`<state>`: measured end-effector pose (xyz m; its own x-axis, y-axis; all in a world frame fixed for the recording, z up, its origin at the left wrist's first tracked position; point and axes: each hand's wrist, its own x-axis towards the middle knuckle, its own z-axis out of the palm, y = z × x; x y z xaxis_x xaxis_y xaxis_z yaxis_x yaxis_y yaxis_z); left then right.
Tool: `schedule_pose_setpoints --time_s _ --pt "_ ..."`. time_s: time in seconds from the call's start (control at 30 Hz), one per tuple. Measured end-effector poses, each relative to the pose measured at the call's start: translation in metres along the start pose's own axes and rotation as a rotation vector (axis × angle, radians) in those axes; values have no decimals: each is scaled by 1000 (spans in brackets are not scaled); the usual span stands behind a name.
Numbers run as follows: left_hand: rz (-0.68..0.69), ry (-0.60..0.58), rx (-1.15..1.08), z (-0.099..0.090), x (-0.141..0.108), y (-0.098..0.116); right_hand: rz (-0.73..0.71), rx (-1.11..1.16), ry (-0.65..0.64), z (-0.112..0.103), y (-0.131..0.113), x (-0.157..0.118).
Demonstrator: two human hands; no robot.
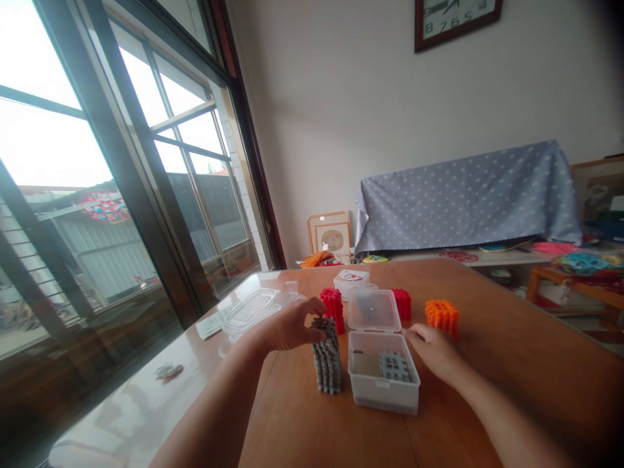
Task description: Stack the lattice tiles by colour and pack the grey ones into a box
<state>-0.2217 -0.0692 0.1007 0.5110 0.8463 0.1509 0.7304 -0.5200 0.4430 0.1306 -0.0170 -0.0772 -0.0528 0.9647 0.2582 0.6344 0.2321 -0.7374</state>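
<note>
My left hand (298, 325) reaches over a tall stack of grey notched plastic pieces (327, 364), thumb and fingers closed about its top. The stack stands on the table, leaning slightly. Just right of it is a clear plastic box (385, 395) with its lid (374, 310) tipped back. Inside the box lie some flat grey lattice pieces (394, 366). At the box's right rear corner, by the lid hinge, my right hand (431, 348) has its fingertips closed on the rim. Some of its fingers are hidden.
Behind the box stand two red stacks (333, 311) (402, 304), and an orange stack (442, 316) is at the right. Clear lids (251, 311) lie at the left, near a small loose pile (168, 371). Another lidded box (351, 281) sits farther back on the wooden table (292, 416).
</note>
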Motion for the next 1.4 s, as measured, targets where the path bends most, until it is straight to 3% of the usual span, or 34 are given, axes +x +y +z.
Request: schedule_pose_setpoints --time_s 0.37,0.5,0.63,0.8,0.97,1.1,1.4 --pt "18 41 -50 3 4 -3 7 8 16 -1 -1 -1" --pt "65 118 -25 2 5 16 18 -23 17 0 -2 0" --pt "179 117 3 9 12 47 18 -8 16 -1 -6 -2" --pt "195 26 72 32 28 80 18 -6 27 -5 -13 -5" --pt "208 -115 194 55 44 96 17 1 30 -9 -18 -6" --pt "196 -204 334 67 56 95 16 13 40 -9 -19 -6" --pt "206 -265 557 88 67 81 14 25 55 -7 -17 -5"
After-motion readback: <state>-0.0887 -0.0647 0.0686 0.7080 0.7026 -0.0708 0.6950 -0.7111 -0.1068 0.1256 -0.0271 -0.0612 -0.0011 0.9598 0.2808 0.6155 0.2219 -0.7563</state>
